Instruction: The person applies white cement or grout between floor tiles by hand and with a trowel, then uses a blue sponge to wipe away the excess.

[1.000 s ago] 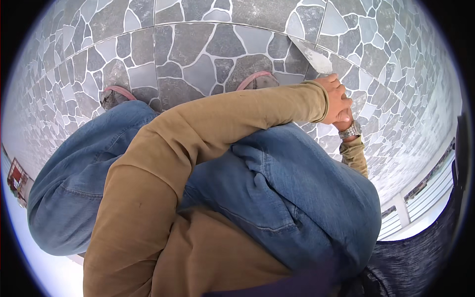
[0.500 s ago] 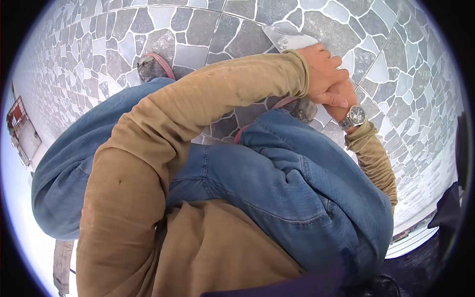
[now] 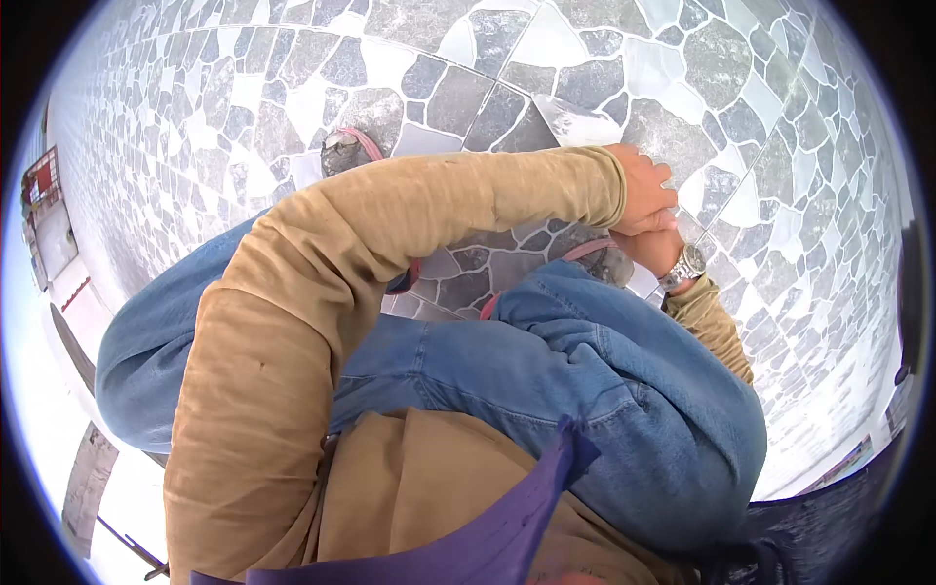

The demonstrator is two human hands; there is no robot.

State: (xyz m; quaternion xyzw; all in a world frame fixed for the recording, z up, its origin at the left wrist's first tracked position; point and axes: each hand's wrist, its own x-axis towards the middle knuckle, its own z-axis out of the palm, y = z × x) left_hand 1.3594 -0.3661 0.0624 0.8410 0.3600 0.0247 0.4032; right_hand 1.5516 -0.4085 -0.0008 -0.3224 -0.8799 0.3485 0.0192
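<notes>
My left hand (image 3: 645,190) reaches across to the right, palm down, its fingers curled closed over my other hand. From its far side juts a flat, pale, pointed scraper blade (image 3: 577,125), lying low against the stone-patterned floor (image 3: 717,63). The scraper's handle is hidden by the hands. My right hand (image 3: 651,251) lies partly under the left, just on its near side. It looks closed, but its fingers and anything in them are covered. A metal wristwatch (image 3: 693,259) circles the right wrist. Both forearms wear brown sleeves.
My dusty left shoe (image 3: 343,154) and right shoe (image 3: 612,263) rest on the tiles near my bent knees in blue jeans (image 3: 643,448). A purple cloth (image 3: 507,531) hangs across the lower edge. Reddish structures (image 3: 41,185) stand far off at the left.
The view has shifted, so most things sit lower in the picture. Against the tile joints, the hands and blade have slid leftward together. More purple cloth shows along the bottom.
</notes>
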